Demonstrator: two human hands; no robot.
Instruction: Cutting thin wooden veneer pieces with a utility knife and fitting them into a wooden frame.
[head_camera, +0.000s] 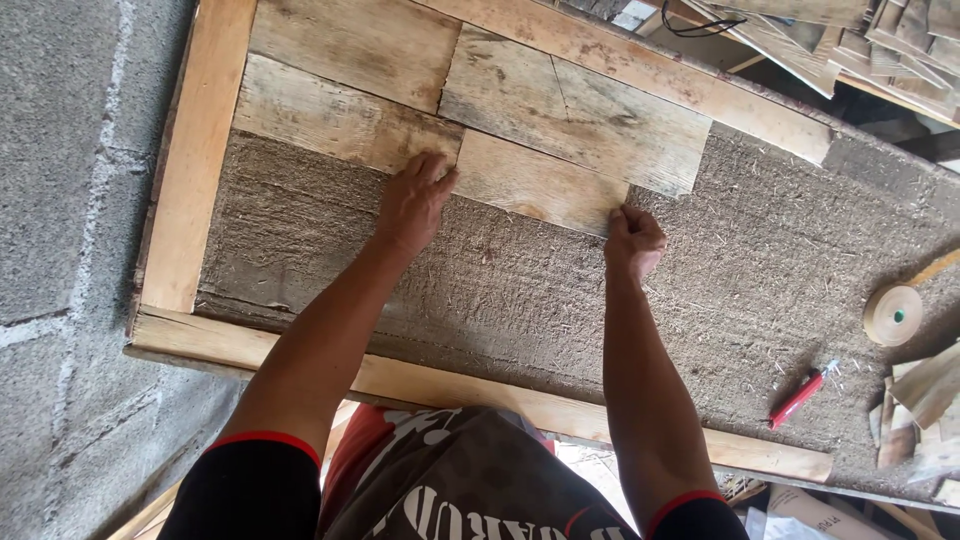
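A rough woodworking workshop: wood-framed panel (190, 180), offcut pile (880, 50), tape roll (893, 314), concrete floor (60, 200).

Pale wood veneer piece (535, 185) flat on board

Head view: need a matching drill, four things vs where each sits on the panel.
Things:
1. left hand
2. right hand
3. red pen
4. tape roll

Places:
A. lying on the rough board near the lower right frame rail
B. flat at the left end of the small plank
C. at the right edge of the panel, above the pen
D. fingers curled at the small plank's right corner

Pairs: 1-B, 2-D, 3-A, 4-C
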